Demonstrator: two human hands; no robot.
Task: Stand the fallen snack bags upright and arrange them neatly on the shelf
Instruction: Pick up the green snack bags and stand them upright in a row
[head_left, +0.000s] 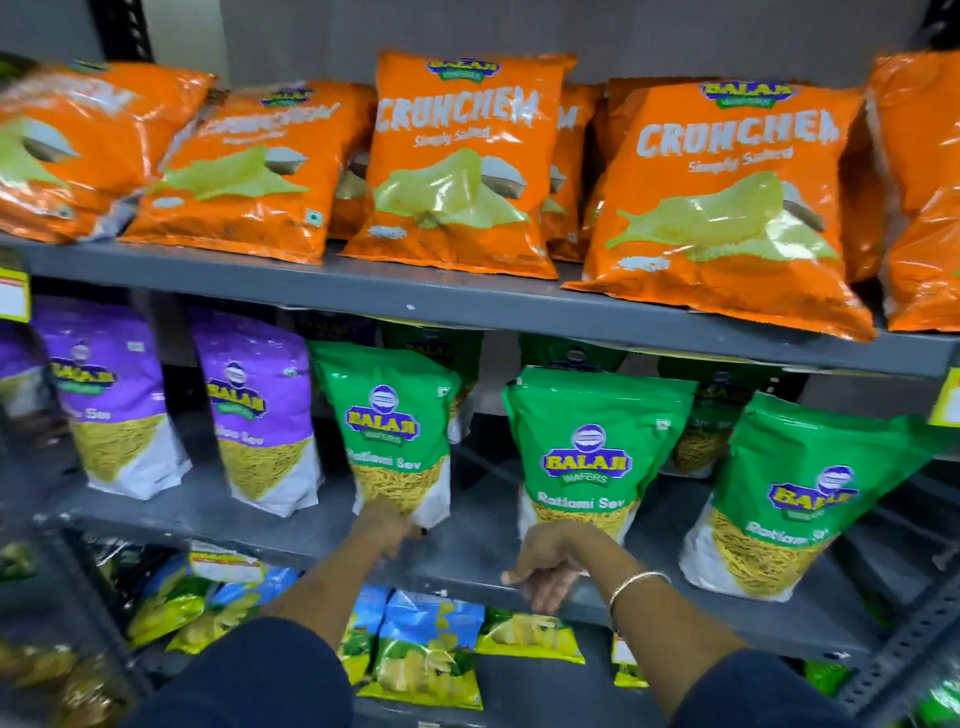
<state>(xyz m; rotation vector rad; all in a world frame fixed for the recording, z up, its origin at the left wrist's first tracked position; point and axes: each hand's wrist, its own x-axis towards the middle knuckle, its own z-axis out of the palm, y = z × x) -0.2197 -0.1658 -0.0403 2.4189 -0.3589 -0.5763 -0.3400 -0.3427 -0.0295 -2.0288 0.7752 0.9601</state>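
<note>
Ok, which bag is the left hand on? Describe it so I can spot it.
Middle shelf, the row of purple then green bags. It is the leftmost green bag, right beside the purple ones; the left hand touches its bottom edge.

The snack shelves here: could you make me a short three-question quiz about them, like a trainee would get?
1. True or false: the left hand touches the bottom of a green bag.
2. Which colour are the bags on the top shelf? A purple, B orange, C blue.
3. Fill in: the right hand rests on the front edge of the ____ shelf.

Key: 1 true. 2 B, the orange bags. 3 middle.
</note>
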